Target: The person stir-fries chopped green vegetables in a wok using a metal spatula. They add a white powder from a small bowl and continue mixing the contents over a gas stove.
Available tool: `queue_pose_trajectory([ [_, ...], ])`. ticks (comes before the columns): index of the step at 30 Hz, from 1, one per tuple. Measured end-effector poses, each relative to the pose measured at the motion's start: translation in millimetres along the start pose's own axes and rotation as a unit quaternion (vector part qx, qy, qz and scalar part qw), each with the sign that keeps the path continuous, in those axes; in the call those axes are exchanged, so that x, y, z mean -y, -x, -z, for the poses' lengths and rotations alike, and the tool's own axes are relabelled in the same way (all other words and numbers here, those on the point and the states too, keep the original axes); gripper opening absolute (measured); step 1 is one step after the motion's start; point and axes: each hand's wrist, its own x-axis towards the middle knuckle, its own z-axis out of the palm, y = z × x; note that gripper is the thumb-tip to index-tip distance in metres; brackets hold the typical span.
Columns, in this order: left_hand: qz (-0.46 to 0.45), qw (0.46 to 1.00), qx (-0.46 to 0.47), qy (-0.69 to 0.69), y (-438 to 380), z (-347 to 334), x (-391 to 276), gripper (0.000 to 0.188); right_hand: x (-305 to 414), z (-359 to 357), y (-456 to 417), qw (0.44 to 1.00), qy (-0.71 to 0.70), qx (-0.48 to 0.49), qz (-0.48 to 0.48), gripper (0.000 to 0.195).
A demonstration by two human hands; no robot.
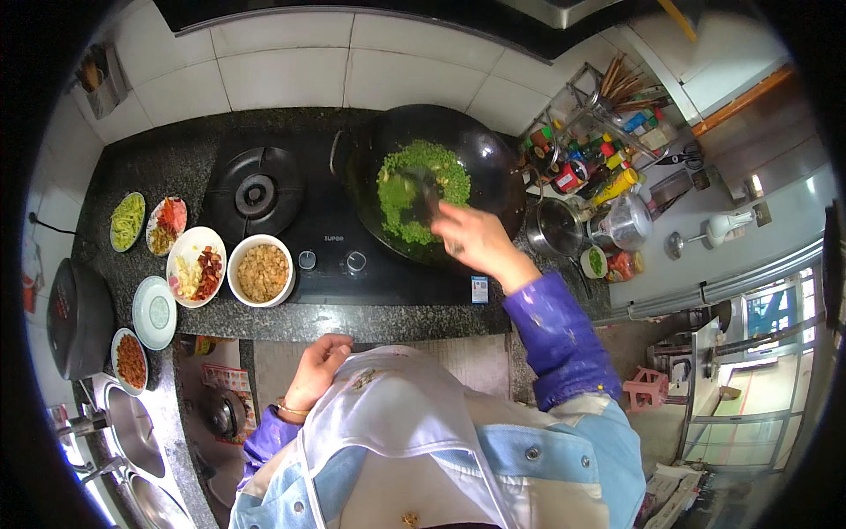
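Observation:
A large black wok (492, 192) stands on the right side of the gas hob (324, 211). Chopped green vegetable (423, 155) lies in it around a dark, motion-blurred utensil head (420, 195). My right hand (479, 244) is over the wok's near edge, closed around the utensil; its handle is mostly hidden by my fingers. My left hand (317, 373) rests near the counter's front edge, beside my white apron (403, 397), fingers curled loosely with nothing visible in them. A white bowl of minced food (262, 272) stands on the hob's near left, next to a plate of chopped pale and red ingredients (196, 268).
Further left are plates of green strips (127, 221) and red pieces (165, 225), an empty plate (155, 312), a dish of brown mince (130, 360) and a dark pot (79, 317). Right of the wok are a small saucepan (555, 228), sauce bottles (615, 185) and a small bowl of greens (595, 262).

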Motion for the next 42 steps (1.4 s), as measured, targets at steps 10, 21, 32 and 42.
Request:
queue_pose_trajectory([
  [10,0.003,0.999,0.025,-0.031,-17.5,-5.1,2.8,0.028,81.4,46.7,71.9,0.999,-0.030,0.000,-0.029,0.034],
  [21,0.018,0.997,0.027,-0.065,-22.4,-19.0,0.9,0.026,60.6,-27.0,129.7,0.774,-0.293,-0.390,-0.403,0.024],
  [32,0.015,0.995,0.015,-0.101,-21.1,-34.2,-9.3,0.025,38.5,-11.1,122.6,0.678,-0.408,-0.457,-0.407,0.014],
  [42,0.009,0.994,-0.066,-0.081,-2.9,-39.6,-1.8,0.025,13.0,-9.5,71.6,0.678,-0.398,-0.507,-0.353,0.013],
])
